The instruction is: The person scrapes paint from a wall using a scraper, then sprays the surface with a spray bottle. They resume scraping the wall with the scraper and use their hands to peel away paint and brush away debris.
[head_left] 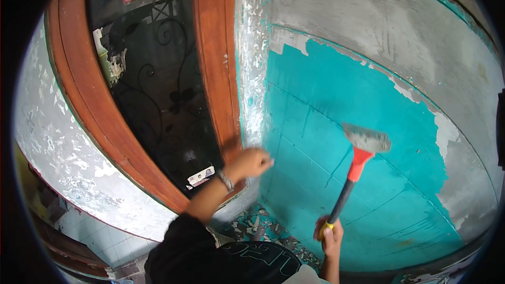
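Note:
My right hand (329, 235) is wrapped round the yellow end of a long-handled scraper (357, 164), which has a black shaft, a red neck and a wide grey blade. The blade is up against or just in front of the turquoise painted wall (310, 105); whether it touches cannot be made out. My left hand (252, 162) is raised beside the wall corner and the door frame, fingers curled in, with a band at the wrist. What its fingers hold, if anything, is too small to tell.
An orange-brown wooden frame (216, 47) surrounds dark glass (152, 84) with stickers on the left. Between frame and wall runs a flaking white pillar (253, 58). Bare grey plaster (421, 31) shows above the turquoise paint. Paint chips (260, 224) litter the floor at the corner.

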Demonstrator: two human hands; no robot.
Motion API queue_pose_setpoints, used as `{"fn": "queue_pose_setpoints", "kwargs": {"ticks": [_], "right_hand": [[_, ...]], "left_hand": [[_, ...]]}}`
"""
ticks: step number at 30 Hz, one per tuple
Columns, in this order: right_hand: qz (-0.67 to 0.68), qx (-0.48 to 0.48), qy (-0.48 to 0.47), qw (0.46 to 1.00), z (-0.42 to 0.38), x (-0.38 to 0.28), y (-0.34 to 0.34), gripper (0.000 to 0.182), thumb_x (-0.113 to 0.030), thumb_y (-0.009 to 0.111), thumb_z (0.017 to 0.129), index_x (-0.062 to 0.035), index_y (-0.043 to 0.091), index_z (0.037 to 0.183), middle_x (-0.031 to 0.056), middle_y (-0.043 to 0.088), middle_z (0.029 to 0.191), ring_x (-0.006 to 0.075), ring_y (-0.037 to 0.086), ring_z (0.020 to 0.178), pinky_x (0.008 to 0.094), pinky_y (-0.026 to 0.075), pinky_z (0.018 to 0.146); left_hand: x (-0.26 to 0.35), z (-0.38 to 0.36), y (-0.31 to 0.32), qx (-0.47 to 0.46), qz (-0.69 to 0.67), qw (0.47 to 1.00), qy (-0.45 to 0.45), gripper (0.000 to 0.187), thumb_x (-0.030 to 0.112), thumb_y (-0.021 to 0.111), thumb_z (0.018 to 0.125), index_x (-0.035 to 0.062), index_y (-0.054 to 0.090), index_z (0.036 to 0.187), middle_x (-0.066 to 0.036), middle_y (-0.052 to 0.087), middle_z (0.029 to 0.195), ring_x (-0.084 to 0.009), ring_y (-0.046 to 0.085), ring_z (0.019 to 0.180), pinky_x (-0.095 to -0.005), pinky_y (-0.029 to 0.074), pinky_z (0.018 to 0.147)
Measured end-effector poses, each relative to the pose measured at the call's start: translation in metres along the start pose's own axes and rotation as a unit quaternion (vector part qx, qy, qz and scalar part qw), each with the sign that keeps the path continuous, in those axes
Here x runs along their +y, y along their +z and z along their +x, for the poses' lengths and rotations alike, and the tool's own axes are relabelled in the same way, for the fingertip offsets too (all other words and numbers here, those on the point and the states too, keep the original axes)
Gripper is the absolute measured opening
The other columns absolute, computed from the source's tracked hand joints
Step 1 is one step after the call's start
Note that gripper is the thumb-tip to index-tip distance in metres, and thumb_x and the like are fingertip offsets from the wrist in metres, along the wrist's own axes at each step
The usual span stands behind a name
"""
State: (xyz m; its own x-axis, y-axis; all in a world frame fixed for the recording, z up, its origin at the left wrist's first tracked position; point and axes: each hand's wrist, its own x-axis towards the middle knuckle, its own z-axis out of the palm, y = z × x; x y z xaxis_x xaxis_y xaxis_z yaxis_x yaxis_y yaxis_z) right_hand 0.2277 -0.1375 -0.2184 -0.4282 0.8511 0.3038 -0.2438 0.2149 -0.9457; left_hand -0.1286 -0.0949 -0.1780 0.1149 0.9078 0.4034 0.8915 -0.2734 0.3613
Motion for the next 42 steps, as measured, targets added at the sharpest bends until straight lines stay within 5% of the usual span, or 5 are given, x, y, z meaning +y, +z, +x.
{"fn": "queue_pose_setpoints", "kwargs": {"ticks": [5, 12, 21, 33, 42], "right_hand": [[-0.118, -0.03, -0.132, 0.984, 0.104, -0.033, 0.039, 0.055, -0.02, 0.047, 0.098, 0.0006, 0.03, 0.147, 0.0015, 0.051, 0.075, 0.0063, 0.044, 0.053, 0.0219, 0.039, 0.048], [-0.23, -0.007, -0.161, 0.96, 0.207, -0.06, 0.085, 0.049, -0.014, 0.048, 0.099, -0.0092, 0.038, 0.147, 0.0032, 0.052, 0.072, 0.0098, 0.048, 0.054, 0.0254, 0.044, 0.051], [-0.443, 0.043, -0.257, 0.858, 0.245, -0.137, 0.092, 0.045, -0.007, 0.053, 0.096, -0.0152, 0.049, 0.14, 0.0188, 0.063, 0.08, 0.0312, 0.059, 0.064, 0.0417, 0.047, 0.063], [-0.468, 0.109, -0.304, 0.823, 0.246, -0.149, 0.094, 0.046, -0.01, 0.055, 0.095, -0.0173, 0.049, 0.141, 0.0148, 0.064, 0.08, 0.0292, 0.059, 0.064, 0.0411, 0.047, 0.059], [-0.46, 0.018, -0.288, 0.84, 0.227, -0.077, 0.07, 0.048, -0.006, 0.054, 0.095, -0.0118, 0.047, 0.142, 0.0168, 0.057, 0.074, 0.0239, 0.056, 0.06, 0.0373, 0.049, 0.061]], "left_hand": [[-0.029, -0.219, 0.153, -0.196, -0.195, 0.928, -0.25, 0.035, 0.039, 0.053, 0.093, 0.0079, 0.066, 0.103, -0.013, 0.068, 0.096, -0.0287, 0.066, 0.081, -0.0404, 0.051, 0.075], [-0.041, -0.549, 0.255, -0.31, -0.13, 0.83, -0.444, 0.049, 0.047, 0.056, 0.088, 0.0075, 0.066, 0.115, -0.02, 0.067, 0.109, -0.0343, 0.064, 0.103, -0.0406, 0.05, 0.087], [-0.016, -0.573, 0.255, -0.272, -0.17, 0.743, -0.587, 0.056, 0.051, 0.061, 0.083, 0.0054, 0.065, 0.116, -0.022, 0.066, 0.112, -0.0339, 0.063, 0.107, -0.041, 0.048, 0.09], [-0.062, -0.43, 0.208, -0.08, -0.188, 0.765, -0.611, 0.054, 0.045, 0.067, 0.081, 0.0026, 0.065, 0.113, -0.022, 0.069, 0.103, -0.0347, 0.066, 0.1, -0.041, 0.052, 0.086], [-0.05, -0.515, 0.242, -0.245, -0.144, 0.728, -0.624, 0.056, 0.047, 0.07, 0.077, 0.004, 0.066, 0.112, -0.021, 0.069, 0.106, -0.0337, 0.065, 0.104, -0.0401, 0.05, 0.089]]}}
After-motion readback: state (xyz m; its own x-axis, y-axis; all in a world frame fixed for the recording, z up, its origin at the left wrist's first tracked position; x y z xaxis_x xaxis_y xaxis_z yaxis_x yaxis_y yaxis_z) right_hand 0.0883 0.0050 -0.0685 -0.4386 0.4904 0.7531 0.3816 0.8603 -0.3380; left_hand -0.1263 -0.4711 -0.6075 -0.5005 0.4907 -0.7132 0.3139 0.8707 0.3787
